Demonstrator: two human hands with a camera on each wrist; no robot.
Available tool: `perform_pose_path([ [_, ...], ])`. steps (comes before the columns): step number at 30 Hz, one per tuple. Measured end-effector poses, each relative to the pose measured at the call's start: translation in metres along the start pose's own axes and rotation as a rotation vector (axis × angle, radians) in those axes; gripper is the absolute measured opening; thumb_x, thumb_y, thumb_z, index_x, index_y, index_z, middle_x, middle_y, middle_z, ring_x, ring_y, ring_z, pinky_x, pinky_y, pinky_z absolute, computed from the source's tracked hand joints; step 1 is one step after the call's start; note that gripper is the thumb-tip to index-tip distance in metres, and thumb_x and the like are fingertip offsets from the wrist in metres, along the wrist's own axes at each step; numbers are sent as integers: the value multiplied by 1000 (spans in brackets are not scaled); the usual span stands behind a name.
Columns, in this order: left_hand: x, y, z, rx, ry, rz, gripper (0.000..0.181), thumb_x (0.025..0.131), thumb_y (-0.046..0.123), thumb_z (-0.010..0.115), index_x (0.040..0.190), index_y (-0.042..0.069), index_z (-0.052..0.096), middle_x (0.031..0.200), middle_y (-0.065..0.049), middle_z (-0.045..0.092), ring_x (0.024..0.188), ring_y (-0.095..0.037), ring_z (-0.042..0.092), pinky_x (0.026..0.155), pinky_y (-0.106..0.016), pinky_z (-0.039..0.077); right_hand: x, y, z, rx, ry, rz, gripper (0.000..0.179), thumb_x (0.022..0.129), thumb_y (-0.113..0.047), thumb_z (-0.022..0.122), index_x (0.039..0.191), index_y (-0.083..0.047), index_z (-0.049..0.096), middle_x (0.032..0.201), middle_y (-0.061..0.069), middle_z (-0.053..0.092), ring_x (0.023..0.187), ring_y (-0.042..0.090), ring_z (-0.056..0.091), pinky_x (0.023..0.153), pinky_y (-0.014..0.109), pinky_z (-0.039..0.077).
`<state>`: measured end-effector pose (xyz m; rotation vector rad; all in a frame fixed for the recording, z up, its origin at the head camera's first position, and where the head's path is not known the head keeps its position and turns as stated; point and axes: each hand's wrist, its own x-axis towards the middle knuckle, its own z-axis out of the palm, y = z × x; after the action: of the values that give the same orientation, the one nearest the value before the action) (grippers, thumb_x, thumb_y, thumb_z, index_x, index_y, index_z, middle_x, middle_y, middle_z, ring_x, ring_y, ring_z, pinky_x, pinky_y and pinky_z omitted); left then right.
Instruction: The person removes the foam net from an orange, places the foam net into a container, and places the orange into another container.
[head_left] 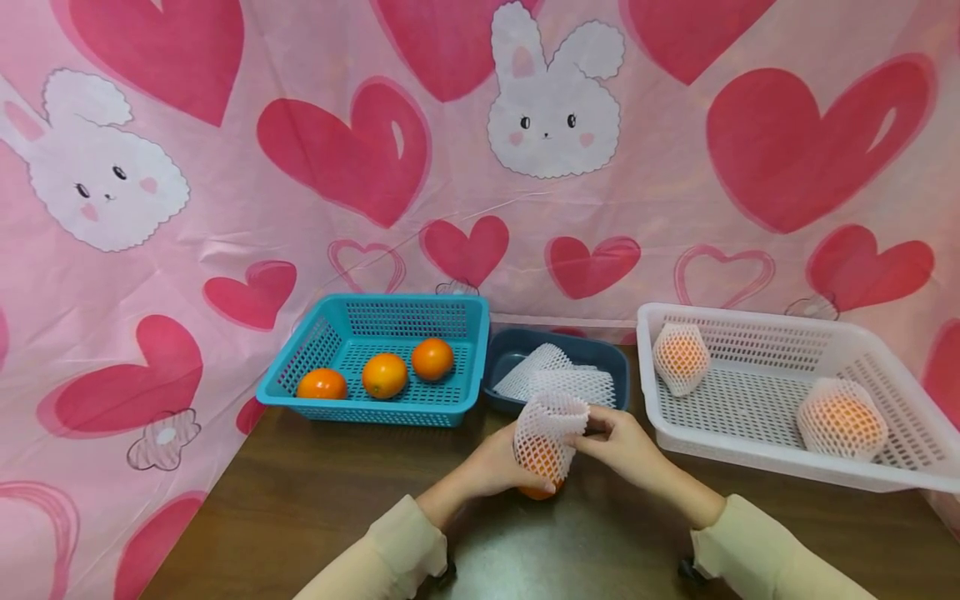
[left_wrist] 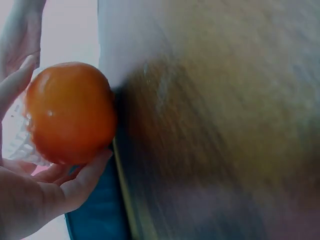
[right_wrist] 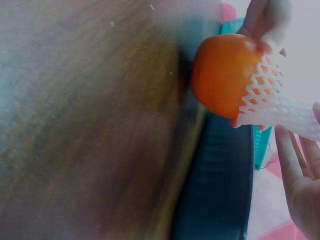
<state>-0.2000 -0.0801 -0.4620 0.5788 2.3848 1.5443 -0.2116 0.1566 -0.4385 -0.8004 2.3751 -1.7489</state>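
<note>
Near the middle of the table, my left hand (head_left: 495, 463) grips an orange (left_wrist: 72, 112) from the side, fingers and thumb around it. A white foam net sleeve (head_left: 551, 417) covers the upper part of the orange, while its bottom stays bare. My right hand (head_left: 628, 450) pinches the sleeve's loose upper end between thumb and fingers. In the right wrist view, the net (right_wrist: 265, 95) stretches over one side of the fruit, and its free end narrows toward the right hand. The left palm is partly hidden behind the netting in the head view.
Behind the hands, a dark blue tray (head_left: 622, 385) holds loose foam net sleeves (head_left: 573, 386). To the left stands a teal basket (head_left: 375, 414) with three bare oranges (head_left: 385, 376). A white basket (head_left: 750, 454) on the right contains two net-covered oranges (head_left: 843, 423). A patterned cloth (head_left: 465, 192) hangs behind the table.
</note>
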Motion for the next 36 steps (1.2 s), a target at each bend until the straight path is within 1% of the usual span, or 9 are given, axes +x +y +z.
perform_pose_path([
  [4,0,0,-1,68,-11,-8,70,71,18,94,132,11,60,114,7,67,97,-8,60,91,-27,49,5,-7,-2,-35,24,-12,39,90,-1,76,125,12,65,120,24,68,100,8,67,81,27,59],
  [9,-1,1,-2,97,-32,-53,68,73,20,94,132,8,61,115,4,68,96,-9,60,93,-30,49,16,-17,-10,-126,81,-69,38,89,-2,78,124,8,67,118,20,71,100,16,69,81,33,60],
  [13,-1,2,-3,121,-44,-83,67,74,21,93,133,9,63,118,1,66,97,-12,59,91,-31,50,29,-21,-18,-226,137,-133,32,89,-3,79,119,4,71,111,15,73,96,24,70,79,35,61],
  [18,-1,2,-3,132,-48,-95,65,74,20,92,132,11,64,122,-2,66,99,-14,59,88,-31,51,49,-21,-23,-299,220,-170,26,89,-4,80,113,2,73,105,14,73,92,28,69,78,43,61],
  [21,-1,1,-3,128,-50,-91,65,74,19,92,132,11,64,122,-1,66,98,-14,59,87,-31,51,61,-22,-22,-351,267,-191,28,88,-5,81,113,2,73,107,15,72,94,30,68,79,49,60],
  [24,-1,0,-4,125,-54,-90,65,74,19,92,132,11,63,123,-1,65,98,-13,59,88,-31,50,73,-24,-20,-418,287,-230,29,87,-3,81,114,2,73,112,16,71,97,32,67,81,51,59],
  [30,-2,0,-6,117,-55,-87,65,75,19,92,132,12,63,123,-1,65,99,-14,59,88,-31,50,94,-22,-18,-648,303,-359,29,88,-3,79,116,-2,75,113,14,71,98,32,67,83,50,58],
  [33,-1,-1,-5,117,-61,-84,64,75,19,92,132,12,63,123,0,64,100,-13,58,89,-30,50,103,-18,-17,-782,294,-377,27,88,-3,77,115,-3,75,110,13,70,98,33,66,81,48,59],
  [36,1,-2,-4,112,-71,-83,64,75,18,92,132,12,63,123,0,64,99,-12,58,88,-30,50,108,-12,-17,-868,279,-376,28,87,-2,77,115,-2,75,108,14,69,99,34,64,80,48,59],
])
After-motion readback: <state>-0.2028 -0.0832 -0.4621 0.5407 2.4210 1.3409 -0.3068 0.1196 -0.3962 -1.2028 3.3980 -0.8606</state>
